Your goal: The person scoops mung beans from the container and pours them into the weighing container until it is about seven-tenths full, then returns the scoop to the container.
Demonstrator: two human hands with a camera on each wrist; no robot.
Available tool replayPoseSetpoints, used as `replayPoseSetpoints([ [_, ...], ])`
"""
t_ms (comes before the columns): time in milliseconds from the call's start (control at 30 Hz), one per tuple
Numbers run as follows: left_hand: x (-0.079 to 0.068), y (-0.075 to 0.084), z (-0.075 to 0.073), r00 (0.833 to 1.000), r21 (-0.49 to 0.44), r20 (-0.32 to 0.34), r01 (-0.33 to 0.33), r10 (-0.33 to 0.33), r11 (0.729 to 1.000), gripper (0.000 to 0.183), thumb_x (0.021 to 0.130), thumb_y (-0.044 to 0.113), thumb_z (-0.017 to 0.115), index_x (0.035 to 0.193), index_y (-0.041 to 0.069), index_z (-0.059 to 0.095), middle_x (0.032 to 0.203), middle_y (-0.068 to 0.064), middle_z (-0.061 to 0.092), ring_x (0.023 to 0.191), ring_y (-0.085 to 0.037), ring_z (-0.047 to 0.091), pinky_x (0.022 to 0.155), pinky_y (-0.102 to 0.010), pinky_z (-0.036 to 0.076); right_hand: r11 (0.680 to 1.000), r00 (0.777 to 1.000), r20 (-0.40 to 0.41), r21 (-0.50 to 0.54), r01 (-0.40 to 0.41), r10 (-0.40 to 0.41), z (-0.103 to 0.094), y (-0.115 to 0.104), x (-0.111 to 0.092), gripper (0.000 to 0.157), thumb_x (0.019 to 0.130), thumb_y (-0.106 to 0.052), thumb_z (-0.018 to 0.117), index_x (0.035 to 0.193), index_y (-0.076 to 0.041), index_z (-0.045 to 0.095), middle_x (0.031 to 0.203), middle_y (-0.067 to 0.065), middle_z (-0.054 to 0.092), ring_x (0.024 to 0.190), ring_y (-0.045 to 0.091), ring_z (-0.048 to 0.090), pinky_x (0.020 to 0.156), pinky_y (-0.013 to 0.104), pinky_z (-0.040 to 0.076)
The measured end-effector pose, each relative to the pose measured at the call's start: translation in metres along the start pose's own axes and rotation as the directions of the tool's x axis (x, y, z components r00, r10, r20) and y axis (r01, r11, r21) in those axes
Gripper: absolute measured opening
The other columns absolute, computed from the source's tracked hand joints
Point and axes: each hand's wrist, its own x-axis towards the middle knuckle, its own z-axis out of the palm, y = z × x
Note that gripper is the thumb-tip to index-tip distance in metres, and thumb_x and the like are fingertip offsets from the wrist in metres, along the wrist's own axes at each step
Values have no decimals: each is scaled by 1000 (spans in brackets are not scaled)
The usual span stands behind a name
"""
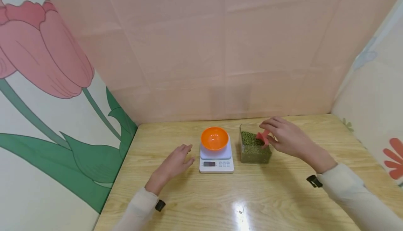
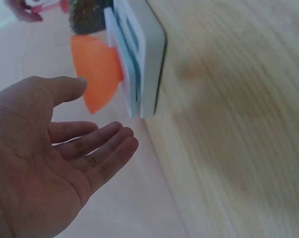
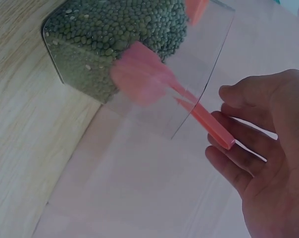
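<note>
A pink scoop point(image 3: 139, 74) leans in a clear box point(image 1: 256, 157) of small green beans point(image 1: 248, 139), its handle sticking up over the rim. My right hand point(image 1: 284, 136) is at that handle point(image 3: 214, 129); in the right wrist view the fingers lie behind the handle and the thumb is apart from it. Whether the fingers touch it, I cannot tell. An orange bowl point(image 1: 214, 139) stands on a white kitchen scale point(image 1: 217, 167) to the left of the box. Beside the scale my left hand point(image 1: 174, 163) holds nothing, its fingers loosely extended and apart from the bowl.
The wooden table point(image 1: 189, 203) runs back to a pink-covered wall point(image 1: 189, 49). Patterned panels with a large tulip point(image 1: 47, 49) on the left and a red flower point(image 1: 395, 157) on the right flank it.
</note>
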Motion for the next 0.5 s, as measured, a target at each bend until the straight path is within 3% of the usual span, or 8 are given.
replayPoseSetpoints([
  [267, 1, 0, 17, 999, -15, 47, 19, -18, 1000, 56, 107, 26, 65, 152, -4, 52, 137, -18, 66, 126, -32, 65, 107, -48, 55, 997, 998, 13, -41, 65, -64, 3, 0, 7, 31, 77, 4, 82, 107, 3, 78, 108, 17, 77, 107, 38, 70, 100, 55, 56],
  [500, 3, 0, 29, 998, 33, 63, -12, 9, 999, 55, 107, 28, 65, 149, -5, 54, 136, -19, 66, 126, -32, 65, 109, -46, 55, 995, 995, 55, -61, 81, -78, 5, -2, 10, 30, 75, 7, 79, 104, 1, 80, 103, 14, 78, 101, 34, 69, 95, 50, 58],
])
